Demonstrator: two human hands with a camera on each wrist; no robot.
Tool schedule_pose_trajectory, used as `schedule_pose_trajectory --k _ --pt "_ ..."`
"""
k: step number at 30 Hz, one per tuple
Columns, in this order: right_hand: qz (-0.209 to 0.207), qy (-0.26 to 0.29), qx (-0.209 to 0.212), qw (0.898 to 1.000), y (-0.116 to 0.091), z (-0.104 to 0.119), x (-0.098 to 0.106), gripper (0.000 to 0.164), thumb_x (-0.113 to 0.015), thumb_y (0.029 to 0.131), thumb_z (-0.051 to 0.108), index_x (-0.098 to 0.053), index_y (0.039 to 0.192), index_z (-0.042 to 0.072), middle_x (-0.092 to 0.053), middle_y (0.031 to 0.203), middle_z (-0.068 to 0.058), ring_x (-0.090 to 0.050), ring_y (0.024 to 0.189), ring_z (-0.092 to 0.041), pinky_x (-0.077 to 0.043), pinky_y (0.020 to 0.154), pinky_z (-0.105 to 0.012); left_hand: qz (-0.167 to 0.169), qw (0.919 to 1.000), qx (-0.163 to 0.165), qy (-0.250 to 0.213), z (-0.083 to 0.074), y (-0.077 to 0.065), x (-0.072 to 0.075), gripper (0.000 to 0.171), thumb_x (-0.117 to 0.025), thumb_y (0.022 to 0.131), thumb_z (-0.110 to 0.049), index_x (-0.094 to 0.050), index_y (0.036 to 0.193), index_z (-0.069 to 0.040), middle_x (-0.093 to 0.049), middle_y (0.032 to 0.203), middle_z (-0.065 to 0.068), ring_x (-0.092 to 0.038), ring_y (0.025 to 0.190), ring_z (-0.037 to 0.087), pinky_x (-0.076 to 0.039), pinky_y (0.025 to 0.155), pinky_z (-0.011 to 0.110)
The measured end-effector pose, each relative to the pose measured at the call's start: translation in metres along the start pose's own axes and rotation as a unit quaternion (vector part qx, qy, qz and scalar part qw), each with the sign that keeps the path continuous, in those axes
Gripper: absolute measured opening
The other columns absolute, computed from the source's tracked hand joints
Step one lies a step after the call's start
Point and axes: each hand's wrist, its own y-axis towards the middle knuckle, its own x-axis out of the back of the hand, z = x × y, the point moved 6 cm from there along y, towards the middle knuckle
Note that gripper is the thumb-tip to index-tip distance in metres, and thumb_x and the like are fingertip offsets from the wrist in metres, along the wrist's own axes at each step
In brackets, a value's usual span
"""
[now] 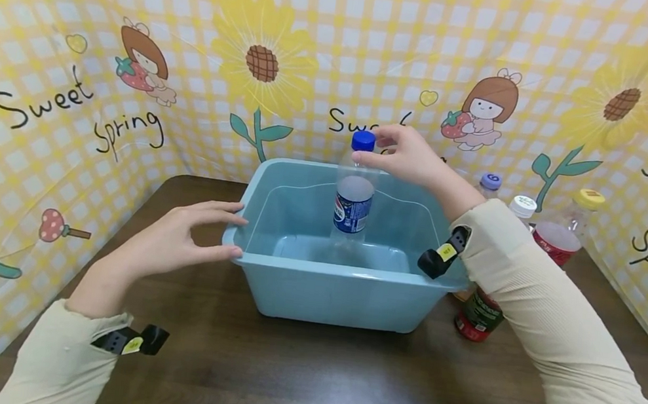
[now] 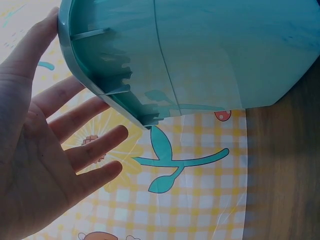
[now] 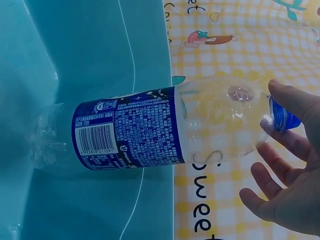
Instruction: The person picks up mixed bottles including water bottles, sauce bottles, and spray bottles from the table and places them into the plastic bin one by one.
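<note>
An empty clear plastic bottle with a blue cap and blue label stands upright in the light blue tub, its base down inside. My right hand pinches its neck just under the cap; in the right wrist view, thumb and forefinger lie either side of the neck and the other fingers are loose. My left hand touches the tub's left rim, fingers nearly straight and spread. From the left wrist view, the thumb lies along the rim and the fingertips reach its other side.
Right of the tub, partly behind my right arm, stand several bottles: one with a yellow cap, one with a white cap, one with a purple cap. A dark-labelled bottle sits nearer. A checked yellow cloth encloses the brown table.
</note>
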Motion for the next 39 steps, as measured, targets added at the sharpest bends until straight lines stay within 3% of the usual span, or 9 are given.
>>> schedule_pose_trajectory --k 13,25,39 --pt "0.015 0.035 -0.018 0.999 0.013 -0.004 -0.007 0.041 -0.067 0.086 0.032 -0.06 0.119 0.008 -0.059 0.12 -0.01 -0.052 0.119 -0.024 -0.047 0.097 -0.043 0.001 1.0 -0.003 0.0 -0.002 0.001 0.002 0.048 -0.069 0.082 -0.042 -0.062 0.122 -0.016 -0.045 0.144 0.004 -0.042 0.132 0.03 -0.043 0.097 0.05" --pt "0.031 0.061 -0.045 0.997 0.025 -0.008 -0.023 0.041 -0.067 0.086 0.034 -0.059 0.119 0.011 -0.057 0.125 -0.007 -0.051 0.12 -0.023 -0.044 0.1 -0.044 -0.001 1.0 -0.003 -0.008 -0.002 0.0 0.001 0.046 -0.069 0.082 -0.04 -0.062 0.121 -0.017 -0.045 0.144 0.003 -0.041 0.133 0.029 -0.042 0.097 0.049" --pt "0.056 0.077 -0.025 0.995 0.032 -0.002 -0.047 0.044 -0.066 0.086 0.033 -0.057 0.125 0.015 -0.057 0.127 -0.003 -0.052 0.119 -0.02 -0.044 0.101 -0.04 0.005 0.9998 0.015 -0.014 0.0 -0.001 -0.001 0.048 -0.069 0.082 -0.043 -0.061 0.123 -0.018 -0.044 0.145 0.004 -0.039 0.134 0.031 -0.04 0.1 0.055"
